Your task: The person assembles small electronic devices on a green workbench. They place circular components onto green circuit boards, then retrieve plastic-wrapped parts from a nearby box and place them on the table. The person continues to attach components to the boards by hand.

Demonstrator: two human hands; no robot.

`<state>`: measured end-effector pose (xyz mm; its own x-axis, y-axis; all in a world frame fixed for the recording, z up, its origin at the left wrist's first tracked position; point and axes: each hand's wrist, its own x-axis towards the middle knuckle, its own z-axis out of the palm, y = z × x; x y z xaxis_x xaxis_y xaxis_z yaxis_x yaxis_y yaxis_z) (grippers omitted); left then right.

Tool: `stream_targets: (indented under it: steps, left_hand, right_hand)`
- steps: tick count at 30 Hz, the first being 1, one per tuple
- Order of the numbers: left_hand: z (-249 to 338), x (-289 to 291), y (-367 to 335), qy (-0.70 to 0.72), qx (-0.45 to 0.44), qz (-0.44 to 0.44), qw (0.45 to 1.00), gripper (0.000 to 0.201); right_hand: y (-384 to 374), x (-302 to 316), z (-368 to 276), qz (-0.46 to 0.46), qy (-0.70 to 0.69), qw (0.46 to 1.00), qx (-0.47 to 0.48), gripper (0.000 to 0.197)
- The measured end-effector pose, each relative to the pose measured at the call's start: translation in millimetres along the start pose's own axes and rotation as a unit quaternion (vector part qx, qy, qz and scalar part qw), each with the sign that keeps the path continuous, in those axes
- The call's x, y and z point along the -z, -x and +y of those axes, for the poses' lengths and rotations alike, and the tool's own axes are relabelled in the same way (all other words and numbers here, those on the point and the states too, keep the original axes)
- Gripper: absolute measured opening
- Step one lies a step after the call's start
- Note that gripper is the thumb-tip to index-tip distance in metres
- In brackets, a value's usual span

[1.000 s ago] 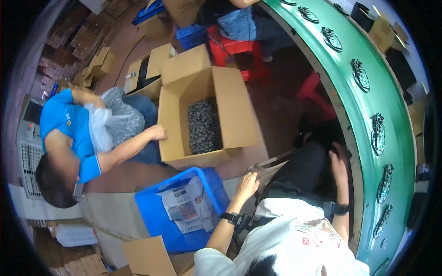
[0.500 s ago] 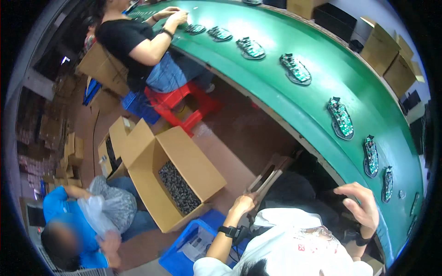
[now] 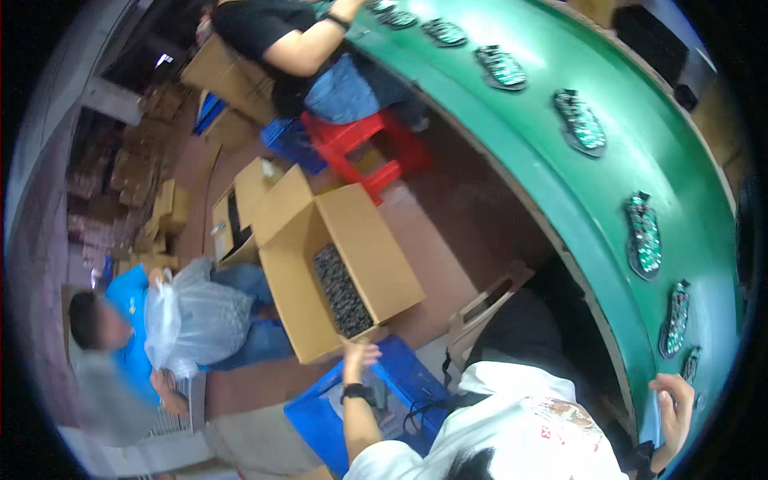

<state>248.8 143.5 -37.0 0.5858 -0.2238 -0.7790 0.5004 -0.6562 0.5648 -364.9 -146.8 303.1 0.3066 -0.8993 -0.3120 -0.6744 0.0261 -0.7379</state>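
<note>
My left hand [image 3: 358,354] is stretched out at the near corner of a cardboard box [image 3: 294,300], its fingers apart and nothing seen in them. Many small black parts [image 3: 344,292] lie inside that box. Just below the hand sits a blue plastic crate [image 3: 308,416] with papers and a dark cable. At the rim of the green conveyor table [image 3: 592,264], my right hand [image 3: 676,404] is raised with loosely bent fingers and holds nothing visible. The nearest green circuit boards in dark housings [image 3: 676,320] lie on the table beyond it.
A wooden chair [image 3: 472,326] stands beside me. To the left, a person in blue [image 3: 132,312] handles a clear plastic bag [image 3: 212,312]. Further off, a person in black sits on a red stool [image 3: 352,140] at the table. Stacked cartons [image 3: 136,172] line the far left.
My left hand has left the chair back and reached left to the box and crate. My right hand has lowered toward the table edge. The view has shifted left.
</note>
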Motion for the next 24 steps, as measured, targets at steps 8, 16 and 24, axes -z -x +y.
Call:
stream_targets:
  steps: [8,16,24]
  left_hand:
    - [124,82,1,0.078,-0.224,0.319,0.917,0.085]
    - [192,-185,97,-0.408,-0.287,-0.336,0.799,0.034]
    - [298,-339,337,-0.458,-0.545,-0.384,0.588,0.035]
  right_hand:
    - [-17,-1,1,-0.004,0.047,0.999,0.022,0.026]
    - [20,31,-29,-0.024,0.062,0.998,0.015,0.032]
    - [109,48,23,0.172,-0.008,0.964,-0.201,0.031]
